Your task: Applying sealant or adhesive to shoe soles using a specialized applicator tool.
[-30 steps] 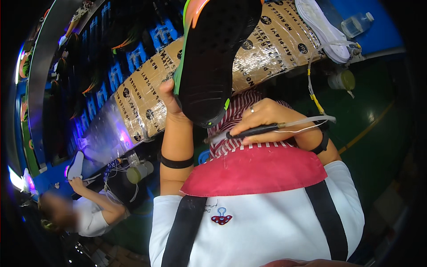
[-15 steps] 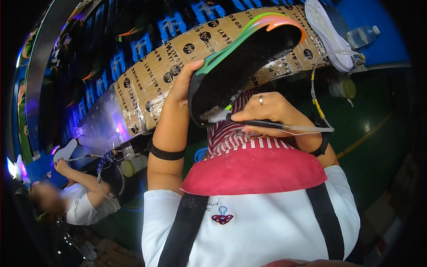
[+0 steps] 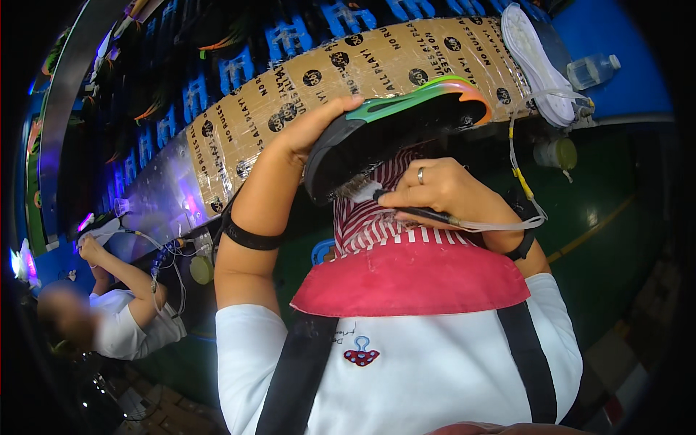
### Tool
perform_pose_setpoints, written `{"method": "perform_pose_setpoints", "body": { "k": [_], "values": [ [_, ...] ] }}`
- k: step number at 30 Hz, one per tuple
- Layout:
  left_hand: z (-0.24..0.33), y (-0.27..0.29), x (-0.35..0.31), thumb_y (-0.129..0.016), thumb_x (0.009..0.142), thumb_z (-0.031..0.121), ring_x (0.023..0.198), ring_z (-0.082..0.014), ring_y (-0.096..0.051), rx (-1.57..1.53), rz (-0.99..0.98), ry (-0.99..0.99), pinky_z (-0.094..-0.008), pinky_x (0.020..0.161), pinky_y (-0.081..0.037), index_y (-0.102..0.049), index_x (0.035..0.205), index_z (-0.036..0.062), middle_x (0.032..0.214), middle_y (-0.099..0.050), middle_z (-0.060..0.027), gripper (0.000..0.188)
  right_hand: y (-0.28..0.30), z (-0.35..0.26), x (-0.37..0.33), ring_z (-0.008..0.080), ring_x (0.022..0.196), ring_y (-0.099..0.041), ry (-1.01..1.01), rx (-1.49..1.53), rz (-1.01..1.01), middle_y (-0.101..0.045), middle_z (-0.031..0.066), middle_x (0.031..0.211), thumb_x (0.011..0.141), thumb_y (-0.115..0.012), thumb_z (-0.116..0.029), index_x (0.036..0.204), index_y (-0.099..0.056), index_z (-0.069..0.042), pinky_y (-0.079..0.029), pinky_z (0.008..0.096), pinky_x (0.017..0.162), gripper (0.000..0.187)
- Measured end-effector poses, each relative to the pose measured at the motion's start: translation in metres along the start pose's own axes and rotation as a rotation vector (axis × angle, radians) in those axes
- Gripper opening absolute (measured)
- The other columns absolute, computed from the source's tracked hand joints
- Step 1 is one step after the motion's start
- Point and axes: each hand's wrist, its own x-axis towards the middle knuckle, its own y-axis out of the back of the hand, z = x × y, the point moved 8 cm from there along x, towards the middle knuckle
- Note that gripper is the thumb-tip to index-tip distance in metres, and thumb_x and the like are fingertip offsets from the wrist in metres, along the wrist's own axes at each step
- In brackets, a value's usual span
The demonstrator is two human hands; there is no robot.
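Observation:
My left hand [image 3: 319, 129] grips a shoe sole [image 3: 391, 138] by its upper edge; the sole has a broad black face and a green, yellow and orange rim. It is tilted in front of my striped apron. In my right hand [image 3: 442, 190] is a brush [image 3: 420, 213] with a black handle, fingers closed round it and a ring on one finger. The pale bristles touch or nearly touch the lower left end of the black face. A clear tube [image 3: 500, 226] runs from the back of the handle.
Beyond the sole lies a ledge covered with taped brown cardboard [image 3: 290, 94]. At its right are a white sole [image 3: 533, 61], a clear plastic bottle [image 3: 593, 71] and a jar [image 3: 557, 154]. Blue racks [image 3: 235, 71] line the far side. A co-worker [image 3: 130, 312] works at the left.
The sole has tipped to a flatter slant, its orange end lower. My left hand has shifted along its upper edge. The brush stays at the lower left end, moved slightly.

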Motion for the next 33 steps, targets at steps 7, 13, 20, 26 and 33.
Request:
{"method": "perform_pose_setpoints", "body": {
  "k": [7, 13, 20, 26, 33],
  "values": [
    [0.003, 0.001, -0.005, -0.059, 0.085, 0.039, 0.076, -0.0145, -0.064, 0.054, -0.001, 0.054, -0.0257, 0.068, -0.052, -0.060, 0.110, -0.0004, 0.095, -0.066, -0.0126, 0.046, 0.004, -0.004, 0.001, 0.0231, 0.066, -0.058, -0.012, -0.040, 0.045, -0.058, 0.0056, 0.068, 0.074, -0.069, -0.015, 0.093, -0.069, -0.009, -0.048, 0.0304, 0.060, 0.020],
    [0.001, 0.014, -0.008, -0.060, 0.083, 0.039, 0.080, -0.0172, -0.064, 0.095, 0.034, 0.077, -0.0286, 0.072, -0.053, -0.059, 0.110, 0.0002, 0.097, -0.066, -0.0132, 0.048, 0.012, -0.004, 0.001, 0.0251, 0.066, -0.059, -0.013, 0.095, 0.013, -0.060, 0.0087, 0.068, 0.071, -0.074, -0.014, 0.093, -0.068, -0.006, -0.047, 0.0310, 0.059, 0.024],
    [-0.021, -0.009, -0.006, -0.051, 0.087, 0.034, 0.097, -0.0244, -0.062, -0.089, -0.044, -0.097, -0.0339, 0.088, -0.049, -0.054, 0.120, -0.0004, 0.112, -0.061, -0.0162, 0.048, 0.044, 0.059, -0.017, 0.0103, 0.071, -0.060, -0.500, 0.371, 0.459, -0.066, 0.0066, 0.078, 0.075, -0.070, -0.007, 0.091, -0.068, 0.000, -0.046, 0.0235, 0.065, 0.017],
    [-0.037, -0.012, -0.002, -0.042, 0.086, 0.038, 0.103, -0.0272, -0.060, -0.323, -0.076, -0.112, -0.0389, 0.092, -0.048, -0.050, 0.124, -0.0006, 0.117, -0.059, -0.0174, 0.055, 0.075, 0.090, -0.046, 0.0120, 0.072, -0.061, -0.529, 0.297, 0.789, -0.067, 0.0080, 0.080, 0.075, -0.070, -0.010, 0.092, -0.068, -0.001, -0.047, 0.0250, 0.065, 0.019],
    [-0.027, -0.030, 0.015, -0.037, 0.087, 0.046, 0.105, -0.0311, -0.059, -0.466, -0.033, -0.235, -0.0424, 0.090, -0.049, -0.044, 0.131, 0.0022, 0.123, -0.055, -0.0175, 0.062, 0.073, 0.034, -0.018, 0.0268, 0.064, -0.059, -0.101, -0.181, 0.588, -0.060, 0.0112, 0.072, 0.071, -0.073, -0.010, 0.090, -0.067, -0.004, -0.047, 0.0341, 0.057, 0.021]
  ]
}}
